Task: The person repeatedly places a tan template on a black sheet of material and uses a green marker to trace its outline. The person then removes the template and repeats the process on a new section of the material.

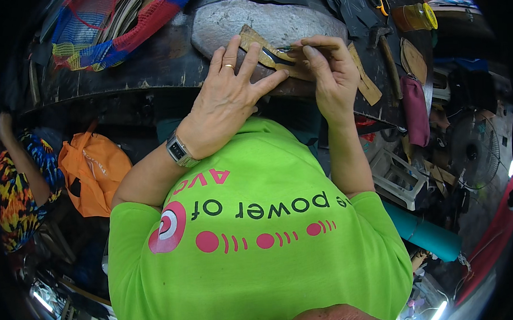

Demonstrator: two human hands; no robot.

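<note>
My left hand lies with its fingers spread, pressing down a tan cardboard-like template near the table's front edge. A black strip shows in the gap of the template, between my two hands. Thumb and fingers of my right hand are pinched together around a slim pen-like tool, mostly hidden, its tip over the template. Beneath the work lies a grey stone slab. Another tan template piece rests just right of my right hand.
A hammer, a jar with yellow lid, a maroon pouch, orange-handled scissors and black sheets lie right. A mesh bag sits left. An orange bag hangs beside another person's arm.
</note>
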